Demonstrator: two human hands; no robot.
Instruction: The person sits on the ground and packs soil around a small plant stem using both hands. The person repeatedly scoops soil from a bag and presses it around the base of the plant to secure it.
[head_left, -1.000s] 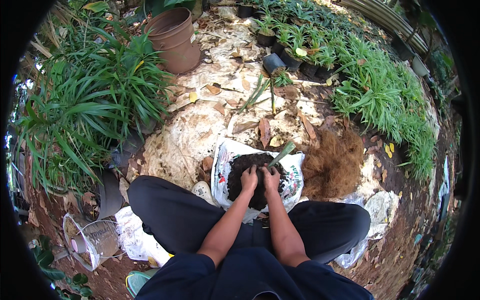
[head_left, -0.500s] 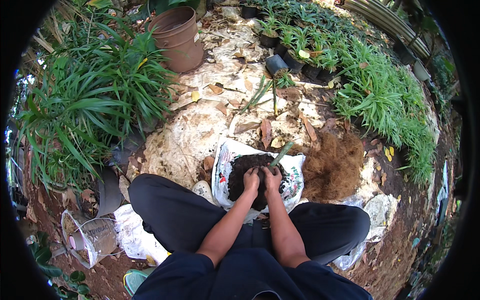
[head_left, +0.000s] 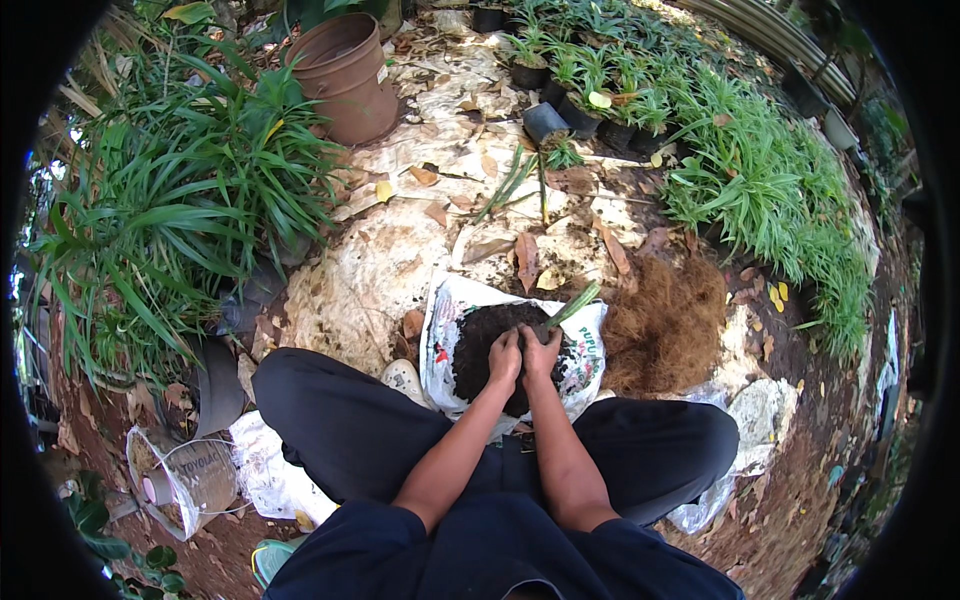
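Between my knees lies a white printed sack [head_left: 440,300] with a heap of dark soil [head_left: 478,340] on it. Over the soil my left hand [head_left: 506,358] and my right hand [head_left: 541,353] meet, fingers curled inward and close together. A green leafy cutting [head_left: 575,303] sticks out past my right hand, tilted up and to the right. Its lower end is hidden in a dark clump at my fingers. My right hand is closed about that end. My left hand is closed against the clump from the other side; what lies inside its fingers is hidden.
Brown coir fibre [head_left: 668,325] is piled right of the sack. Loose green leaves [head_left: 508,188] lie ahead near a tipped black pot [head_left: 546,124]. A large brown pot [head_left: 345,80] stands far left, potted plants [head_left: 740,190] line the right, and a clear bucket [head_left: 195,475] lies at left.
The cutting leans further to the right and its leaf shows more broadly. Both hands stay together over the soil, having shifted only a little.
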